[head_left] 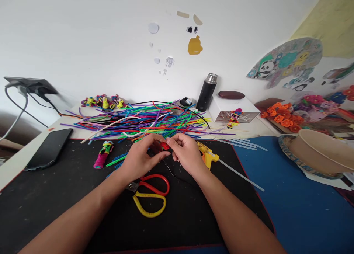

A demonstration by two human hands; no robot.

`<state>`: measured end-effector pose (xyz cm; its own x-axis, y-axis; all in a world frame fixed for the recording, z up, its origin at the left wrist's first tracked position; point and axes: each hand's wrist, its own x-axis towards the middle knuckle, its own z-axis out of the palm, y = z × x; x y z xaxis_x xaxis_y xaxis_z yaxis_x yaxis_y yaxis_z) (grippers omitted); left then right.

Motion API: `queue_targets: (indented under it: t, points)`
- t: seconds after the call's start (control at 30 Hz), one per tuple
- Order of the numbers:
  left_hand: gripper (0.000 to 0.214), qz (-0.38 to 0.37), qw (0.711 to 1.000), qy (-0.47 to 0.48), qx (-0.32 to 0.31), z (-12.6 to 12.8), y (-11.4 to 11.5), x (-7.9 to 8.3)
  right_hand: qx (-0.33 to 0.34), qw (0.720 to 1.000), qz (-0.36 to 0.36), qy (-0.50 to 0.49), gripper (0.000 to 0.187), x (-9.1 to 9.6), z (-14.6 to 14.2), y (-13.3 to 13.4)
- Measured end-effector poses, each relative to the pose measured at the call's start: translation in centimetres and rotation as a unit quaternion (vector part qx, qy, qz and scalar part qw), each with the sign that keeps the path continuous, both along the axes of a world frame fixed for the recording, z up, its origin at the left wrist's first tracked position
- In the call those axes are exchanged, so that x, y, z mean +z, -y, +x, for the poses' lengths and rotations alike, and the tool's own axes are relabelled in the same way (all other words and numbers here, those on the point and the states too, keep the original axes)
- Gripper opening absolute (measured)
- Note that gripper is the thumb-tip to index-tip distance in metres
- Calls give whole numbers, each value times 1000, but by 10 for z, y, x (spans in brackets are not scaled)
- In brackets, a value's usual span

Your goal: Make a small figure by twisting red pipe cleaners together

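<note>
Above the black mat (69, 209), my left hand (146, 154) and my right hand (186, 152) meet, fingers closed on a small red piece (165, 146) that looks like bent pipe cleaner. Most of it is hidden by the fingers. A pair of scissors (151, 204) with one red and one yellow handle lies below my left hand, its blades under the wrist. Behind my right hand is a yellow glue gun (210, 156) with a clear glue stick in it. A small pipe-cleaner figure (103, 155), pink and green, lies to the left.
A wide heap of coloured pipe cleaners (132, 121) spreads along the back. Behind it stand a black thermos (207, 93) and a white box (235, 104). A phone (49, 149) lies at left; loose glue sticks (243, 143) and a beige bowl (323, 150) are at right.
</note>
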<state>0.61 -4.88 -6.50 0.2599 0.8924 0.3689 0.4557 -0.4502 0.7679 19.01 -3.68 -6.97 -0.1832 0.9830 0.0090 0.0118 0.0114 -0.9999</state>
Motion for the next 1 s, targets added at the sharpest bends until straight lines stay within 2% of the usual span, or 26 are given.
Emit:
queue_targets:
  t: [0.1, 0.23, 0.53, 0.73, 1.0]
  points:
    - [25, 24, 999, -24, 14, -1, 0, 0, 3, 1000, -3, -2, 32, 0, -1, 1]
    - [16, 31, 999, -17, -7, 0, -1, 0, 6, 1000, -9, -8, 33, 2, -2, 2]
    - [18, -63, 994, 87, 4, 4, 0, -1, 13, 999, -28, -43, 36, 1, -2, 1]
    - [23, -139, 965, 219, -45, 6, 0, -1, 16, 996, -55, -75, 38, 3, -2, 2]
    - [27, -177, 945, 270, -49, 4, -4, 0, 31, 992, -70, -105, 38, 4, -3, 2]
